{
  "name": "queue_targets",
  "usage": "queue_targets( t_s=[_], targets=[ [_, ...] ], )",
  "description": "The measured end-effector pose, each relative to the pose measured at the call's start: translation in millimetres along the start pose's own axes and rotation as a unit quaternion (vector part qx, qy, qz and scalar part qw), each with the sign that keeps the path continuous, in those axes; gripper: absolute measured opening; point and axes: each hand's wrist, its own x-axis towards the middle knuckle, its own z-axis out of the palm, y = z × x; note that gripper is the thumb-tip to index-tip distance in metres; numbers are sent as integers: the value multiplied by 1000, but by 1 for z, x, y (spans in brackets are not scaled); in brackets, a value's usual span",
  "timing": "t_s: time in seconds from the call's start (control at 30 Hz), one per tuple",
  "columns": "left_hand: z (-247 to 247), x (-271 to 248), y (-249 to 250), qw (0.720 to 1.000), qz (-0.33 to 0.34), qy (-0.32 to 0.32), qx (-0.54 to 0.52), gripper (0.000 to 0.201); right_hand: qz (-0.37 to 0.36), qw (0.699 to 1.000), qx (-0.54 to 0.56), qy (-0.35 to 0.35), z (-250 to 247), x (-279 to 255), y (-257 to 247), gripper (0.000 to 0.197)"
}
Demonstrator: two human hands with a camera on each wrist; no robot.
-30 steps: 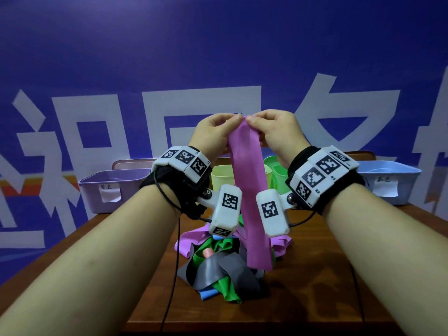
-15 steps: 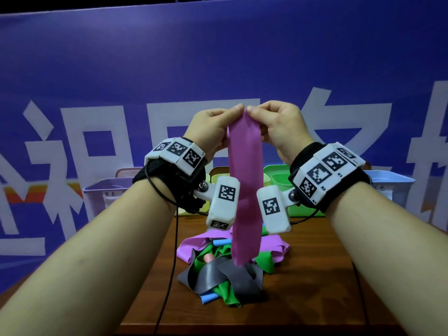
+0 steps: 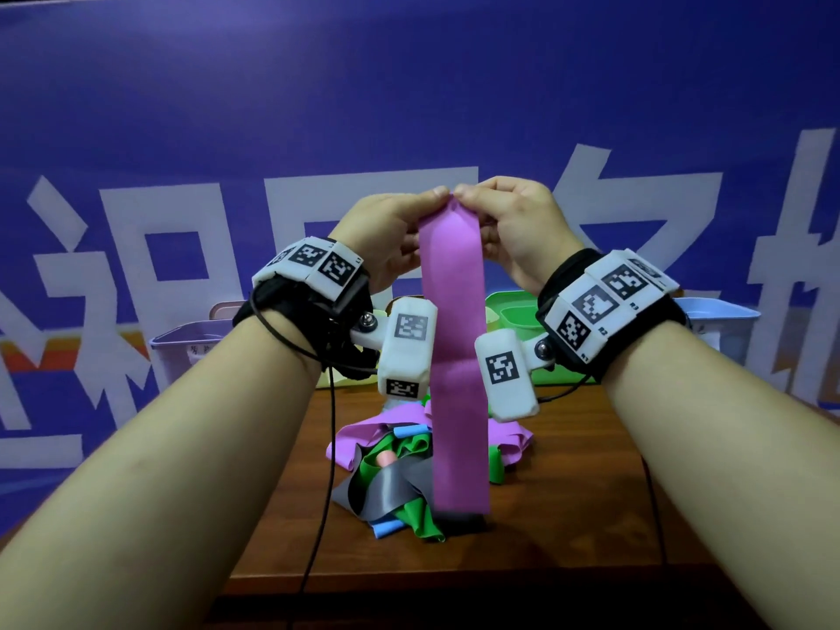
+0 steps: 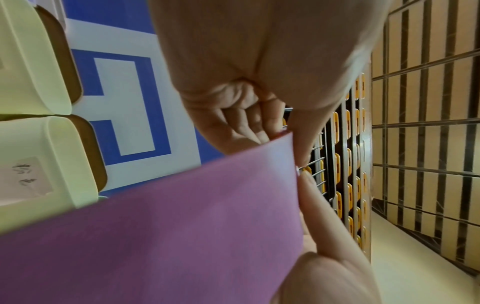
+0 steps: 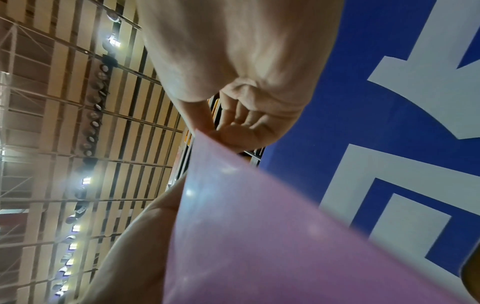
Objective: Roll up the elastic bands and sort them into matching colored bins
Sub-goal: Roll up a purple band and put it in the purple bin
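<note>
1. Progress looks early. One purple elastic band (image 3: 457,356) is lifted clear, held up flat and hanging straight down, with no roll started at its top edge as far as the head view shows.
2. A tangled pile of bands (image 3: 400,475) lies on the wooden surface (image 3: 568,493) below: purple, green, grey and blue strips, plus a small pink piece. All of these are unrolled, apart from a couple of short blue pieces that may be rolled; I cannot tell.
3. The bins stand at the far edge of the surface: a purple bin (image 3: 191,352) on the left, a green bin (image 3: 513,311) behind the band, a pale blue bin (image 3: 722,320) on the right, and a pale yellow bin (image 4: 31,86) seen from the left wrist. What they hold is hidden from here.
4. Left to do, in my judgement: roll this band from the top, drop it in the purple bin, then repeat for the whole pile.
5. The left hand (image 3: 386,238) pinches the band's top left corner, thumb in front and fingers (image 4: 244,123) curled behind.
6. The right hand (image 3: 518,229) pinches the top right corner likewise, its fingers (image 5: 241,117) curled behind the edge.
7. The two thumbs nearly meet above the top edge. The band's lower end hangs just over the pile, between the two wrist cameras.
</note>
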Motion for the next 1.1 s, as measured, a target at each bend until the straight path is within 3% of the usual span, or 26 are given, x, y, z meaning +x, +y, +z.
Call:
queue_targets(
  t_s=[0.17, 0.33, 0.47, 0.83, 1.1],
  targets=[
    [-1, 11, -37, 997, -69, 20, 18, 14, 85, 996, -17, -24, -8, 3, 41, 18],
    [-5, 39, -101, 992, -124, 18, 28, 18, 157, 986, -44, -38, -25, 13, 108, 17],
    [-8, 61, -146, 988, -147, 27, 38, 9, 184, 979, -78, -34, -31, 27, 160, 19],
    [-19, 121, -219, 985, -135, 51, 97, 20, 200, 978, -62, -7, -37, 61, 250, 15],
    [-29, 137, -232, 987, -123, 52, 83, 18, 216, 973, -32, -71, -38, 73, 263, 26]
  ],
)
